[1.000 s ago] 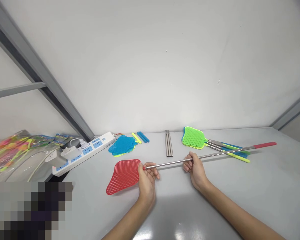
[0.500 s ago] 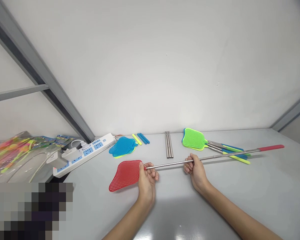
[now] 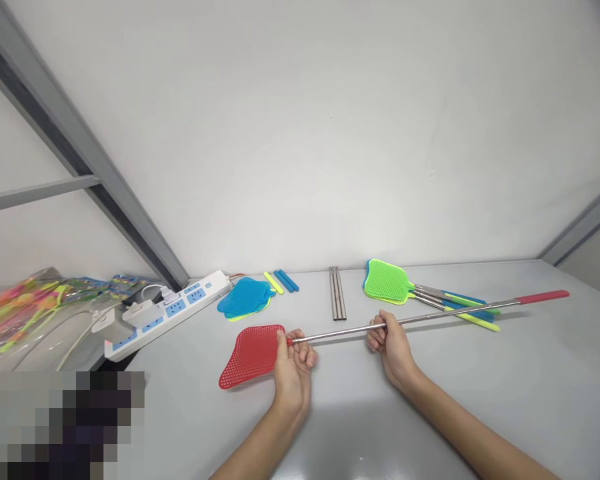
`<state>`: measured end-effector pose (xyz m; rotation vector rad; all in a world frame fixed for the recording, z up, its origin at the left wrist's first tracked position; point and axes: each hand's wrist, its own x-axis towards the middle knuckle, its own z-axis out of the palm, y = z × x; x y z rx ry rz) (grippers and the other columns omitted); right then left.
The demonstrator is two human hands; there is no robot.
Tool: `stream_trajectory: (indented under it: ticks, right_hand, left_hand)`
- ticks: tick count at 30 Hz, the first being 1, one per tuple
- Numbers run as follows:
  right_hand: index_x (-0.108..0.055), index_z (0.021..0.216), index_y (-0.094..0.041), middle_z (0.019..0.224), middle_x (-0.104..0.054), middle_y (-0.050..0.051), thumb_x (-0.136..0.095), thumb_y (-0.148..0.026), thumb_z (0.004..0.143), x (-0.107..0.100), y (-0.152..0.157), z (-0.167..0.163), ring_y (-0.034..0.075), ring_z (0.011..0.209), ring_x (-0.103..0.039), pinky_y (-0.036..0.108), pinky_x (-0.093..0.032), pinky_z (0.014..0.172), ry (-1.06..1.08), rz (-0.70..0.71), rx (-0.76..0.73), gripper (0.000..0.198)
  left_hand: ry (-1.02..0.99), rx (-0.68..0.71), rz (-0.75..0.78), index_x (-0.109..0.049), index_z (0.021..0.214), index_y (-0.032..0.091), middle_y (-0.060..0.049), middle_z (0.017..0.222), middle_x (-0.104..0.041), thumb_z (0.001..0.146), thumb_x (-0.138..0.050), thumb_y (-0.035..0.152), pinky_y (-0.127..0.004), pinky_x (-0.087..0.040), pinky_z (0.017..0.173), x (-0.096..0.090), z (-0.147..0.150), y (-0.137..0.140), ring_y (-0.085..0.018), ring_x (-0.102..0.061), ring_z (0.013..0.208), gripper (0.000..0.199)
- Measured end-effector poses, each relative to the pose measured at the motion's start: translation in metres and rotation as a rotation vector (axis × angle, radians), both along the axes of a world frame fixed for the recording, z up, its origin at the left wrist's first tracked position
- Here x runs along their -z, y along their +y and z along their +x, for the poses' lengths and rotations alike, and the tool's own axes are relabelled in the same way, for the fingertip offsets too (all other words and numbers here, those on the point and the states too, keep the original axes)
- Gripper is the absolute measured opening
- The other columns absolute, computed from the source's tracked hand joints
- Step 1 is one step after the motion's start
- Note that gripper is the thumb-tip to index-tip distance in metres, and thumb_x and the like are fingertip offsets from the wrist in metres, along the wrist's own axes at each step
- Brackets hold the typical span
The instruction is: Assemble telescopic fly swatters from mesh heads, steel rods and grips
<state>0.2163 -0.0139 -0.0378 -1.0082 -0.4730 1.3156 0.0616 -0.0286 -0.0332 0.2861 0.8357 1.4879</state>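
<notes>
A red fly swatter [image 3: 253, 355] with a long, extended metal rod and a red grip stretches across both hands above the table. My left hand [image 3: 293, 367] is closed on it where the mesh head joins the rod. Around the middle of the rod, my right hand [image 3: 393, 340] is closed, thumb on top. Behind my right hand lies a stack of fly swatters [image 3: 387, 280] with a green head uppermost and their handles pointing right. Several metal rods [image 3: 337, 293] lie side by side farther back, between the hands.
Loose blue swatter heads [image 3: 247, 297] lie at the back left, near a yellow grip [image 3: 273, 283] and blue grips [image 3: 286, 281]. A white power strip [image 3: 180, 310] with plugs and cables stands left. Plastic-wrapped colourful items [image 3: 35, 307] lie beyond it. A wall closes the table's back.
Both hands keep the same hold on the red fly swatter. The whole scene sits slightly lower in the view, and the swatter has hardly moved.
</notes>
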Motion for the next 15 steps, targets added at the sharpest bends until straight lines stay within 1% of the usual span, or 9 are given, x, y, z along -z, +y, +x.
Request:
stream_trajectory:
  ticks: [4,11,15]
  right_hand:
    - [-0.029,0.044,-0.019,0.038,-0.023,-0.007,-0.043,-0.033,0.072,-0.0001,0.0003,-0.0005,0.007,0.034,-0.028,0.022,-0.023,0.037,-0.011,-0.002,-0.005,0.035]
    - [-0.029,0.044,-0.019,0.039,-0.023,-0.007,-0.042,-0.032,0.073,0.0001,0.0000,0.0003,0.007,0.034,-0.028,0.023,-0.023,0.038,-0.014,-0.011,-0.013,0.034]
    - [-0.028,0.044,-0.019,0.039,-0.023,-0.007,-0.042,-0.032,0.073,0.0009,0.0011,0.0013,0.007,0.035,-0.029,0.023,-0.024,0.038,-0.019,-0.014,-0.022,0.035]
  left_hand:
    - [-0.041,0.006,-0.004,-0.047,0.068,0.015,0.006,0.042,-0.032,0.075,-0.045,0.046,-0.020,-0.029,0.043,-0.0013,-0.0004,-0.0002,-0.006,-0.031,0.037,0.032]
    - [-0.023,-0.004,-0.016,-0.045,0.068,0.016,0.007,0.043,-0.031,0.075,-0.044,0.048,-0.020,-0.028,0.043,-0.0009,0.0000,0.0004,-0.006,-0.030,0.037,0.033]
    - [-0.010,0.041,0.005,-0.045,0.068,0.016,0.007,0.043,-0.031,0.075,-0.045,0.047,-0.020,-0.028,0.043,0.0000,-0.0014,0.0011,-0.006,-0.030,0.038,0.031]
